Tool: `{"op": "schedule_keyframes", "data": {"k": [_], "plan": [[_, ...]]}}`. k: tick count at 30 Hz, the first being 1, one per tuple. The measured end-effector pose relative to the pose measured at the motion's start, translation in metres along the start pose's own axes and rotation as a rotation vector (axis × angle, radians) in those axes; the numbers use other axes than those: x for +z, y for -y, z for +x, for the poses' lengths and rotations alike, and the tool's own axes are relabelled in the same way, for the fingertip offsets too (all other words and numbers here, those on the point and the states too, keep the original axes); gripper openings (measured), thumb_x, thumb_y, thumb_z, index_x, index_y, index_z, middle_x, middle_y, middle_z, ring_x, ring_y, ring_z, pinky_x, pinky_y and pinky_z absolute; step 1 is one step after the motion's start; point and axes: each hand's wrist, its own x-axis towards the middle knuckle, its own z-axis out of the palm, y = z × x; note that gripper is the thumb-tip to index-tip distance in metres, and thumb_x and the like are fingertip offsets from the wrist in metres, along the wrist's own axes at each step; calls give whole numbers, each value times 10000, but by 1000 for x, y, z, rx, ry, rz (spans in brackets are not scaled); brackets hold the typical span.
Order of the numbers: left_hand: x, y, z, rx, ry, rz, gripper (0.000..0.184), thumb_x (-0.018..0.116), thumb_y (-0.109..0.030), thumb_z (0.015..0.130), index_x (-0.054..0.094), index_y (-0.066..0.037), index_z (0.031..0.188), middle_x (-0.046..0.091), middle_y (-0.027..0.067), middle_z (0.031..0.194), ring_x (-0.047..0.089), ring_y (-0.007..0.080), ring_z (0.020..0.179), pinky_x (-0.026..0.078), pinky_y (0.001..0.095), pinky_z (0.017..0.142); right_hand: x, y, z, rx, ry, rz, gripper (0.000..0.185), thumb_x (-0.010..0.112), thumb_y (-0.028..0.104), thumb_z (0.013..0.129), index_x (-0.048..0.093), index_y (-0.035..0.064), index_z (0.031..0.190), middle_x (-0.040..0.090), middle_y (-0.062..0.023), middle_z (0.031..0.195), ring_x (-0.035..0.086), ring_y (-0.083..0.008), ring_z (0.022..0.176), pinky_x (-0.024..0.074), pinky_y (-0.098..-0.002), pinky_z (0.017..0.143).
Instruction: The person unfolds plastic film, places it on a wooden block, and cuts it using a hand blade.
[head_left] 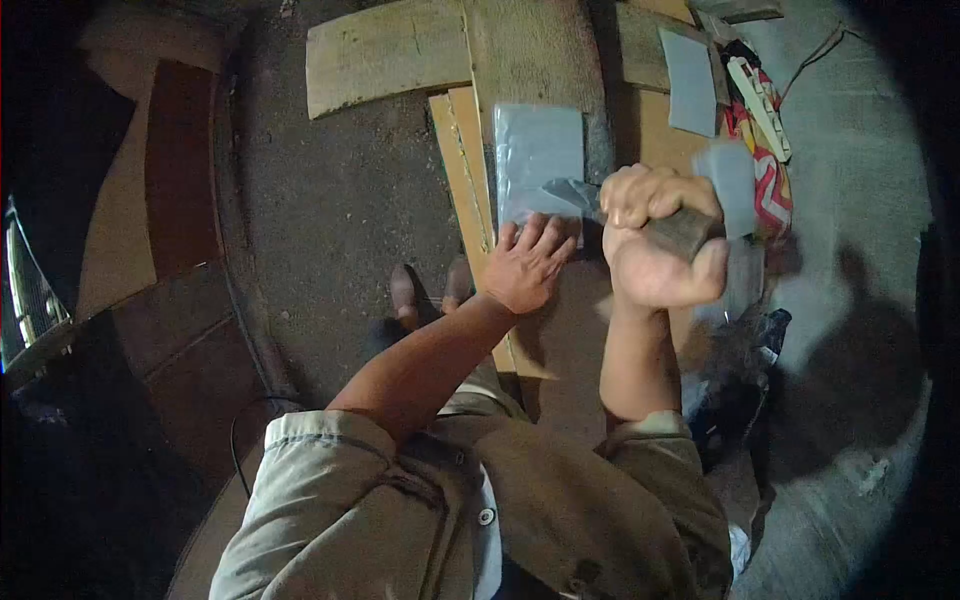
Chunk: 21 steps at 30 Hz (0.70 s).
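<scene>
A pale grey, shiny flat sheet or packet [540, 135] lies on the wooden board in front of me. My left hand [530, 263] rests on its near edge, with fingers spread and palm down. Raised to the right of the sheet, my right hand [665, 235] is closed in a fist round a bladed hand tool [575, 194]. The tool's dark flat blade points left, over the right part of the sheet. Its thick grey-brown handle shows in my palm; the exact kind of tool is unclear.
Wooden boards [390, 55] lie across the far side. Another pale sheet [690, 85] is at the far right, beside a white strip [760, 108] and red-patterned cloth [772, 195]. Dark clutter [770, 335] sits right of my right forearm. Two feet [403, 290] show below on the dirt floor.
</scene>
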Motion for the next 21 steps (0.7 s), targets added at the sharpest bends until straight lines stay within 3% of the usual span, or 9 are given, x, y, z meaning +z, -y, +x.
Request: {"op": "schedule_keyframes", "data": {"k": [2,6,9,11,14,17,19,21], "plan": [[1,-2,-3,3,20,36,426,543,-221,790,548,-141,1209,450,98,1309,392,290,1223,293,471,931,-1,6,6,92,-142,1,589,408,621,850,435,33,813,464,-98,643,431,-206,577,358,-355,557],[-2,0,0,-14,60,12,429,542,-221,809,541,-146,1231,438,108,1324,377,298,1243,278,487,959,3,15,0,-19,-43,-18,541,496,548,844,460,9,823,485,-120,685,426,-215,605,371,-350,601],[-2,-2,0,-19,135,95,429,530,-231,827,534,-155,1250,423,110,1340,355,302,1262,259,499,987,-13,15,4,72,-76,-9,541,496,546,846,463,8,818,488,-121,692,427,-214,605,372,-349,603],[3,-1,-1,-18,110,72,429,522,-237,833,532,-156,1254,421,110,1343,344,304,1271,253,502,995,-11,23,3,-23,-67,-51,543,480,540,858,463,0,806,487,-120,702,435,-208,617,375,-343,601],[-3,-2,0,-27,142,88,431,506,-247,844,524,-157,1265,405,114,1357,324,307,1288,246,502,1002,-9,24,4,-23,-79,37,560,482,553,855,468,-4,807,479,-114,681,446,-208,605,381,-338,584],[-3,-1,0,-14,189,95,456,498,-261,845,511,-150,1287,382,126,1382,317,315,1296,254,484,1001,-17,16,-3,9,-174,-112,568,480,563,852,470,-3,811,469,-106,653,452,-203,583,385,-334,561],[-6,-2,-1,-16,177,69,479,498,-270,841,503,-144,1303,374,135,1396,319,322,1296,261,468,1000,-20,15,-6,-1,-83,-163,536,396,580,863,467,49,856,494,-89,699,461,-200,610,376,-360,587],[-11,-8,-9,12,297,171,566,489,-270,847,409,-108,1384,310,164,1449,262,346,1349,242,492,1042,-19,14,-5,-12,-89,-139,535,394,579,867,463,49,854,494,-90,693,465,-206,600,383,-365,582]]}}
